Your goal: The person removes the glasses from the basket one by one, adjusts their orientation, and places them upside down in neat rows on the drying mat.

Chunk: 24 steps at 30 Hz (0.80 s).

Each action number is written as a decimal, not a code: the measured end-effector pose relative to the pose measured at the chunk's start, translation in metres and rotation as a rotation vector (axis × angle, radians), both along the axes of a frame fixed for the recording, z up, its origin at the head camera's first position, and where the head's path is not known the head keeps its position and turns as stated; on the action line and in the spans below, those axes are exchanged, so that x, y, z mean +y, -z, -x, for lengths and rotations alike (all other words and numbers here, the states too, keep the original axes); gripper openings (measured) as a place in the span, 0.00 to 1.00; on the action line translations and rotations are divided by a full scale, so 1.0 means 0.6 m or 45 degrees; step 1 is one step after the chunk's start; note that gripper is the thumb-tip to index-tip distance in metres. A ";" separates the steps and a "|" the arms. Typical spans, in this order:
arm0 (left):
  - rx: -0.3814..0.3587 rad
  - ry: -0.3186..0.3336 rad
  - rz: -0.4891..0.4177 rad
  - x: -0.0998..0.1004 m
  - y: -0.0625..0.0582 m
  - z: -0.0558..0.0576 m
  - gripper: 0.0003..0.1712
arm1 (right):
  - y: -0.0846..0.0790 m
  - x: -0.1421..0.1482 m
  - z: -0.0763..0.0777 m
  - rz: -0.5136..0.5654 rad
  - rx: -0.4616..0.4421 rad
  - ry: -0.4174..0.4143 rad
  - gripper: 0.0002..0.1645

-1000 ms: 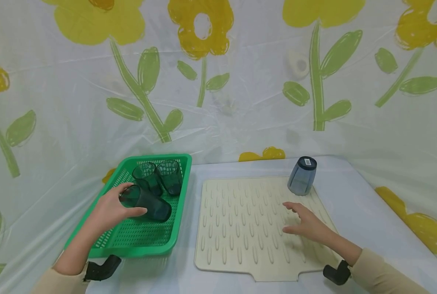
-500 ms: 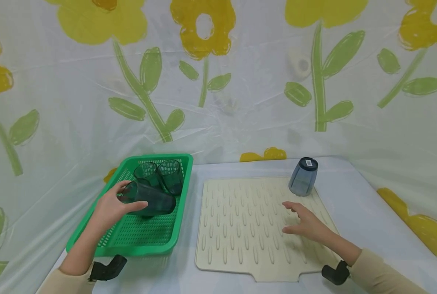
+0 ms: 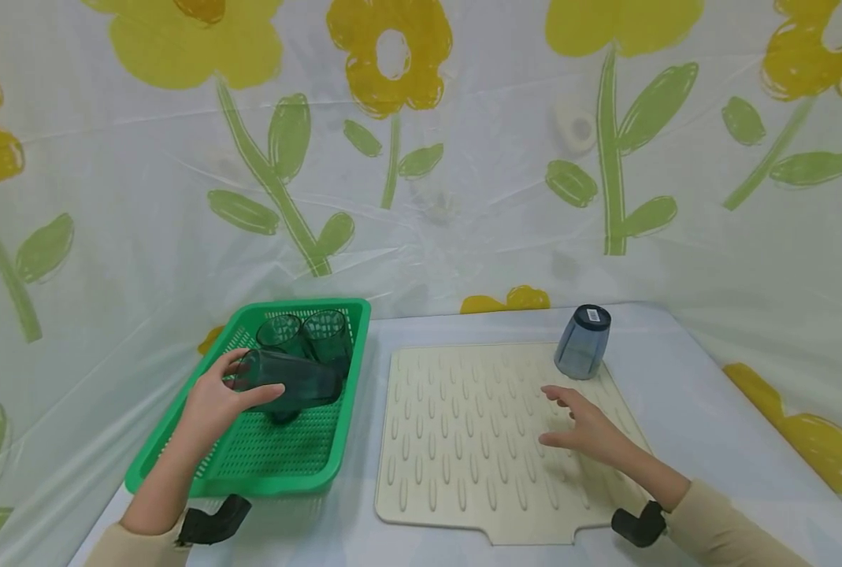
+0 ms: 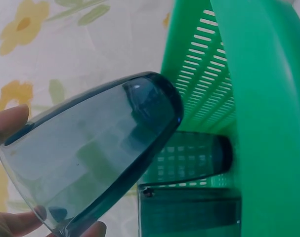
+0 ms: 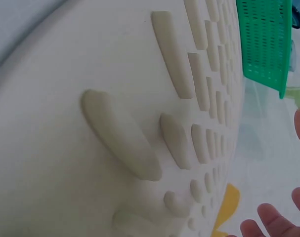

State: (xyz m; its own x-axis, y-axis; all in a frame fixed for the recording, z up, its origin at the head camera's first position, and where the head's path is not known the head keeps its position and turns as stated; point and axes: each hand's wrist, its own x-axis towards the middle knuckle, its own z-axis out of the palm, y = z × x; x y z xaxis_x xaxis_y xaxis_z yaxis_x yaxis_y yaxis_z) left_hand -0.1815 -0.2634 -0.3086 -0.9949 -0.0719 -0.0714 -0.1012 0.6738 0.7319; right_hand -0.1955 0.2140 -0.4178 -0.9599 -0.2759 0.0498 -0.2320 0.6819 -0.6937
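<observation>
My left hand (image 3: 215, 398) grasps a dark tinted glass (image 3: 294, 379) near its rim, thumb on one side and fingers on the other; the glass lies almost level, its base pointing rightward from my fingers, over the green plastic basket (image 3: 272, 484). Just past that hand, two more tinted glasses (image 3: 327, 339) lean inside the basket. I can't tell whether mine touches them, but a low swing could, I think, knock or chip one, or catch the basket's right rim. With my grip only at the mouth and the heavy-looking base hanging free, the glass might also tip or slip if my fingers loosen. My right hand (image 3: 587, 425) holds nothing, its fingers loosely spread above the cream ridged drying mat (image 3: 463, 441). Just beyond those fingertips an upside-down blue-grey glass (image 3: 582, 350) stands at the mat's far corner; a careless push from that hand could topple it, I'd judge. Its upturned base bears a white sticker (image 3: 593, 315), marked but too small to read; I can make out no brand or other writing.
</observation>
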 end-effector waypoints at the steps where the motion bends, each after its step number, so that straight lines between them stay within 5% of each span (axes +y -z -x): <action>1: 0.000 -0.004 -0.005 0.000 0.000 0.000 0.54 | -0.001 0.000 -0.001 0.007 0.001 -0.003 0.45; 24: 0.034 -0.055 -0.288 0.028 0.005 0.003 0.52 | -0.005 -0.020 0.007 0.066 0.027 -0.008 0.44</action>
State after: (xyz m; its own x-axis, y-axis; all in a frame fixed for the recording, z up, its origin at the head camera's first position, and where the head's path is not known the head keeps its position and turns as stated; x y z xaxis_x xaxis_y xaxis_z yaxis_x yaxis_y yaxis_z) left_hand -0.1833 -0.2467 -0.3113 -0.9930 -0.0994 -0.0642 -0.1048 0.4875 0.8668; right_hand -0.1995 0.2021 -0.4147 -0.9567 -0.2785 0.0843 -0.2511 0.6436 -0.7230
